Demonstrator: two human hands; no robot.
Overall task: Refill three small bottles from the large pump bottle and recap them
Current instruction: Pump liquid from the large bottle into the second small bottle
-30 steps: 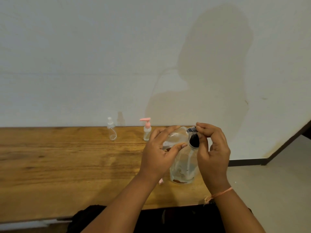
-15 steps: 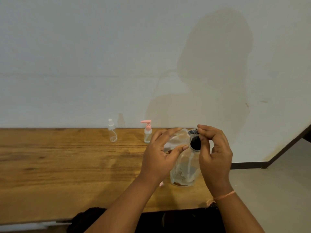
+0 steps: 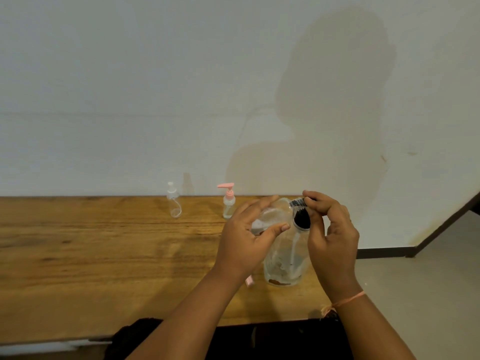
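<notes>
So, far left to right: the wooden table point(image 3: 78, 255) runs across the whole near side, and at its far edge by the wall point(image 3: 130, 100) there's a small clear bottle point(image 3: 173, 202) with a white top, standing upright. A bit to the right of it is a pink-pump bottle point(image 3: 228, 205), also upright, also at the far edge, and the two are well apart from each other. Then comes the left hand point(image 3: 246, 237), which is wrapped around the left shoulder of the large bottle point(image 3: 284, 258), fingers curved over the far side and thumb pressed on the near side, so it's holding the thing steady. Just under that wrist a small pink piece point(image 3: 249, 281) pokes out on the table, can't tell what it is. The large bottle itself is clear, stands on the table near the right end, and has only a little liquid down at the bottom. At its mouth sits the black cap point(image 3: 301, 216), tilted so you see its underside, with a pale dip tube point(image 3: 294, 252) running from it down inside the bottle. The right hand point(image 3: 331, 229) is just right of the bottle, pinching that cap's ribbed rim between thumb and curled fingers, up at the top of the bottle. There's an orange thread point(image 3: 349, 299) tied around that wrist. Far right is pale floor point(image 3: 428, 281).
</notes>
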